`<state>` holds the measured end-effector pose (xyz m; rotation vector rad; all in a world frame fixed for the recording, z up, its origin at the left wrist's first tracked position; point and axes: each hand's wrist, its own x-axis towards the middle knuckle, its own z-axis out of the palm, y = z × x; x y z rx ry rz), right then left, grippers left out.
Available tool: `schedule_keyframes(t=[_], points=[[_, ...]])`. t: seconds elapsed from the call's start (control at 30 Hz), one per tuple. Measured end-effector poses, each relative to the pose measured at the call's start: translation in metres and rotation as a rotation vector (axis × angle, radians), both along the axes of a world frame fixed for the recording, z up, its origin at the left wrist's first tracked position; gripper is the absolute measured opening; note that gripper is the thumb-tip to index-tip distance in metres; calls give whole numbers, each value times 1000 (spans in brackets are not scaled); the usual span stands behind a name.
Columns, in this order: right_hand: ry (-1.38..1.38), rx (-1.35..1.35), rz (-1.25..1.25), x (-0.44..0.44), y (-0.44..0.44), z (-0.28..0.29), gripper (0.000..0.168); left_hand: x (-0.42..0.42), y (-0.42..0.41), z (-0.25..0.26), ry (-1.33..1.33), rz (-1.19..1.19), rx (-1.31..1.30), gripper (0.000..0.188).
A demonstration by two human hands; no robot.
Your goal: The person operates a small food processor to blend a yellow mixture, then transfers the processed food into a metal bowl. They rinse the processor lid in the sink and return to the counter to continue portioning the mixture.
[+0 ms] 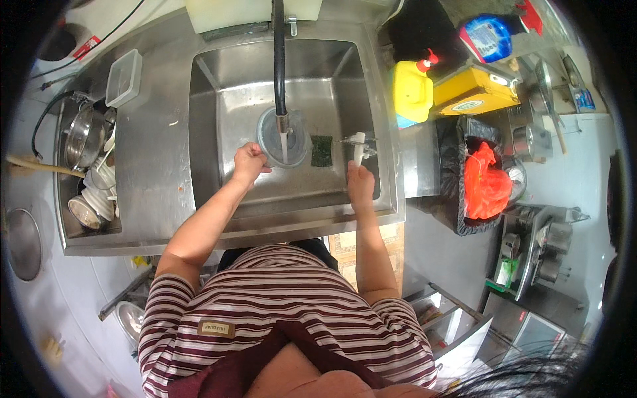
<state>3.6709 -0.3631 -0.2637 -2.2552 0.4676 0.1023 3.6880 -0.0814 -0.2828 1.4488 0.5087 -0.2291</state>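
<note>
Water runs from a black faucet hose with a metal nozzle (281, 122) into a round clear plastic container (297, 149) in the stainless steel sink (239, 189). My left hand (250, 164) pinches the container's near left rim. At the sink's right side my right hand (361, 181) grips a white plastic handle-like part (359, 149) with thin blades or fins at its upper end; its exact kind is unclear. A dark green scouring pad (321, 151) lies on the sink floor between the container and my right hand.
A rectangular plastic tub (124, 78) sits on the left counter, above a side basin holding bowls and a steel pot (84, 137). Right of the sink stand a yellow pump bottle (412, 92), a yellow box (477, 92) and a black-lined bin (450, 184) with a red bag (485, 184).
</note>
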Motion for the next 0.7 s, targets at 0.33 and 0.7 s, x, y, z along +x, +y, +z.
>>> schedule_keyframes(t=[0.33, 0.7], points=[[3, -4, 22, 1, 6, -8, 47, -37, 38, 49, 211, -79, -111, 18], [-49, 44, -40, -4, 2, -7, 46, -30, 23, 42, 388, -121, -415, 16]])
